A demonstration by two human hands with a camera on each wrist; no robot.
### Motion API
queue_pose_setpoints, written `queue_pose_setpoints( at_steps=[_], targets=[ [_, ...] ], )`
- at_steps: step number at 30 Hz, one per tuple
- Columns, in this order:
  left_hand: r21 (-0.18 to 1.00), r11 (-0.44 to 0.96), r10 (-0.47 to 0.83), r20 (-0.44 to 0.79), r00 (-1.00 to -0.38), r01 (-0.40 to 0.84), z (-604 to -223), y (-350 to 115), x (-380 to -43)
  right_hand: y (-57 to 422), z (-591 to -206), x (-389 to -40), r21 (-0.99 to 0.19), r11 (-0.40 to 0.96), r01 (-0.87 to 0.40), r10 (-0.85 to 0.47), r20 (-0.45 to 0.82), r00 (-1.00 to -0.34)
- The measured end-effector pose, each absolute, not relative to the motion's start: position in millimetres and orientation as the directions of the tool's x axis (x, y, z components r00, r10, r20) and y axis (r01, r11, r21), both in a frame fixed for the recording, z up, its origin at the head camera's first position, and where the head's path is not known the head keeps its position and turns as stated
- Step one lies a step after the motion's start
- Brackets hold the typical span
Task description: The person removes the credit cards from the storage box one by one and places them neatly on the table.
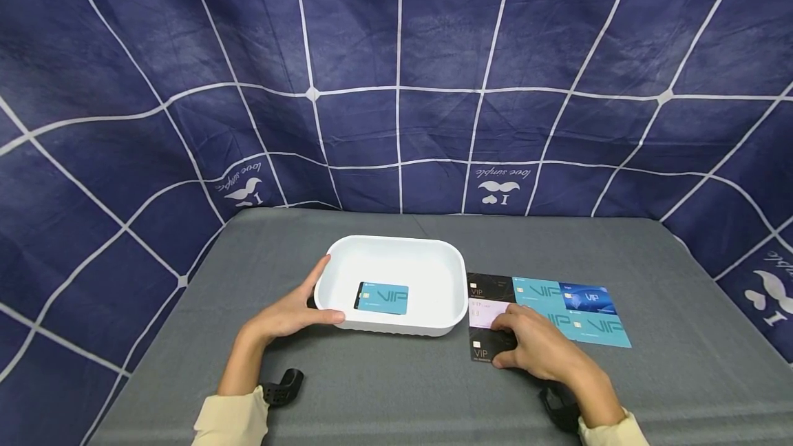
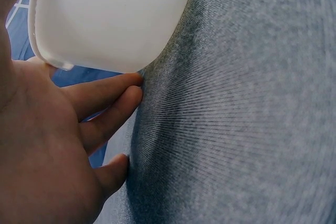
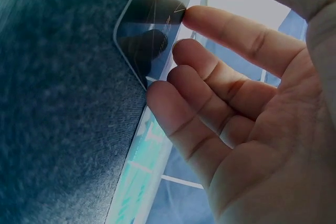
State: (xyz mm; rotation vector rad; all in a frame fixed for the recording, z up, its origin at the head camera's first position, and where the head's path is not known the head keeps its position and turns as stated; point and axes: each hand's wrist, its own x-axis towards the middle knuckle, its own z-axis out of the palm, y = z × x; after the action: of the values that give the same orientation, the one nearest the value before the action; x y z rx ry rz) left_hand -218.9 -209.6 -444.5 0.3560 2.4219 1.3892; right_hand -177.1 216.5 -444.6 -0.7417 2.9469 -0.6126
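Note:
A white plastic tray (image 1: pixel 394 257) is held at its left end by my left hand (image 1: pixel 290 312), thumb along the near rim and index finger up the left side. A teal VIP card (image 1: pixel 383 299) lies inside it, a dark edge showing beneath. Right of the tray, my right hand (image 1: pixel 539 343) reaches over the lower black VIP card (image 1: pixel 484 347), index fingertip by its far edge, thumb by its near edge. In the right wrist view the index tip touches this glossy black card (image 3: pixel 149 30); the other fingers are loosely bent. Just beyond lies a pink card (image 1: pixel 483 313).
Several more cards lie edge to edge on the right: an upper black one (image 1: pixel 489 286), teal ones (image 1: pixel 597 329) and a blue one (image 1: pixel 587 298). Grey cloth (image 1: pixel 347 391) covers the table. A dark blue gridded curtain (image 1: pixel 396 88) hangs behind and at both sides.

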Motion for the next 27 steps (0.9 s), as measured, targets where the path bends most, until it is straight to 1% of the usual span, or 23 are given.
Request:
queue_pose_setpoints(
  at_steps=[10,17,23,27],
  targets=[
    [0.862,0.504,0.364,-0.159,-0.918,0.05,-444.1,-209.7,-219.4,215.0,-445.2,-178.8,-0.395,0.779,-0.486,-0.497,0.082,-0.864],
    [0.864,0.502,0.365,-0.168,-0.916,0.041,-443.1,-208.8,-219.9,216.1,-448.4,-180.1,-0.447,0.73,-0.517,-0.526,0.115,-0.843],
    [0.865,0.501,0.364,-0.173,-0.915,0.036,-443.3,-208.9,-219.9,217.4,-450.7,-181.0,-0.514,0.699,-0.497,-0.529,0.097,-0.843],
    [0.864,0.502,0.362,-0.172,-0.916,0.036,-444.0,-209.3,-219.9,217.3,-451.0,-181.4,-0.524,0.688,-0.502,-0.539,0.094,-0.837]
  ],
)
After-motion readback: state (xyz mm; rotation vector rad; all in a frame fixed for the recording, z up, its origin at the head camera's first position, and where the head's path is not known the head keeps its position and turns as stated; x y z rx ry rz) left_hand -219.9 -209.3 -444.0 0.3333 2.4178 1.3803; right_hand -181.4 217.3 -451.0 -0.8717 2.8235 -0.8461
